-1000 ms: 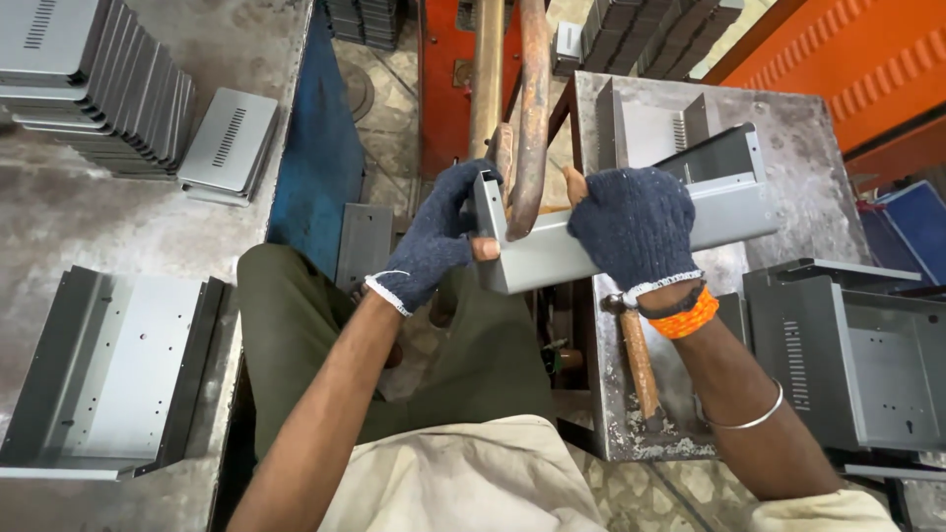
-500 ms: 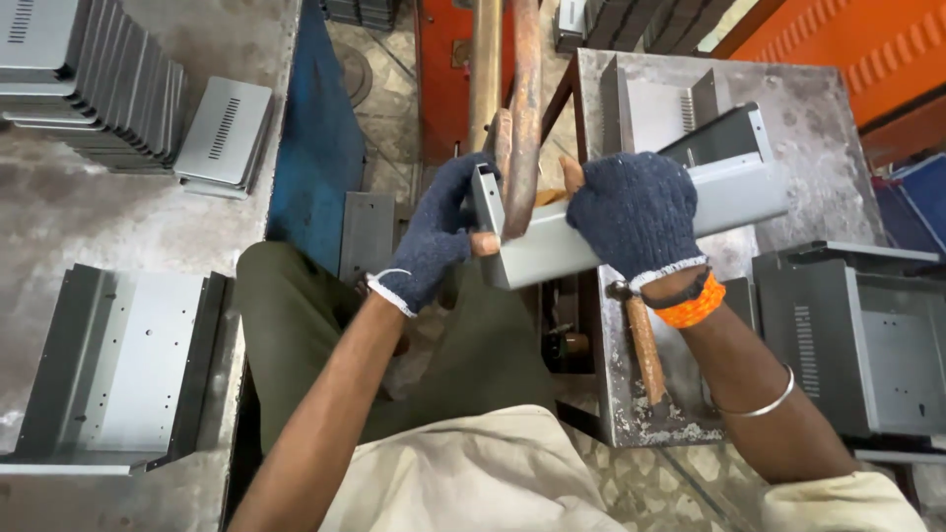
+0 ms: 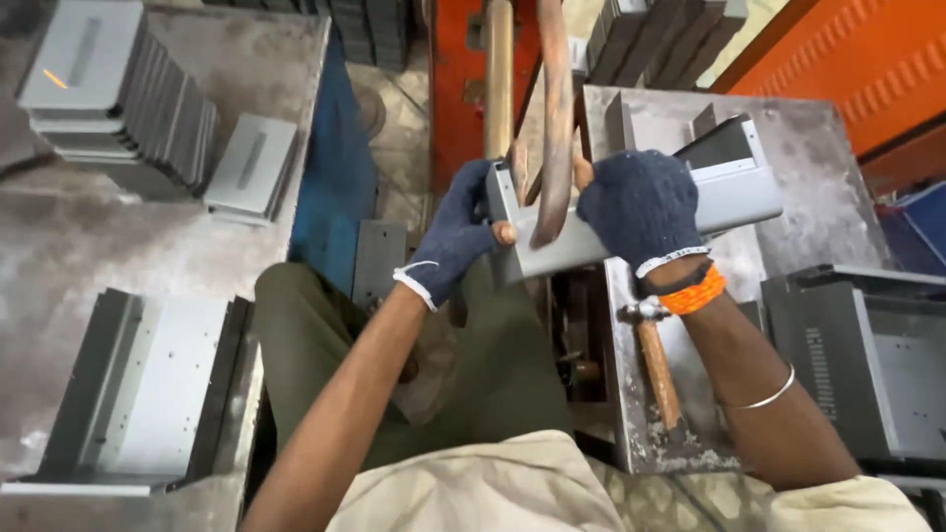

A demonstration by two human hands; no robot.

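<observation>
Work table (image 3: 838,187): grey, scuffed metal, at right under the held part.
Open casing (image 3: 148,394): grey sheet-metal tray on the left bench.
Stack of panels (image 3: 128,99): grey, upper left.
Metal housing (image 3: 709,197): grey folded piece, held level between both hands, against the copper-coloured arms (image 3: 552,118).
Right hand (image 3: 641,207): gloved, wrapped over the housing's top.
Left hand (image 3: 458,236): gloved, gripping the housing's left end.
Hammer (image 3: 658,369): wooden handle, lying on the table near the right wrist.

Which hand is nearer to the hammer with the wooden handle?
Right. The right hand grips the grey metal panel directly above the hammer; the left hand holds the panel's far end, farther away.
</observation>
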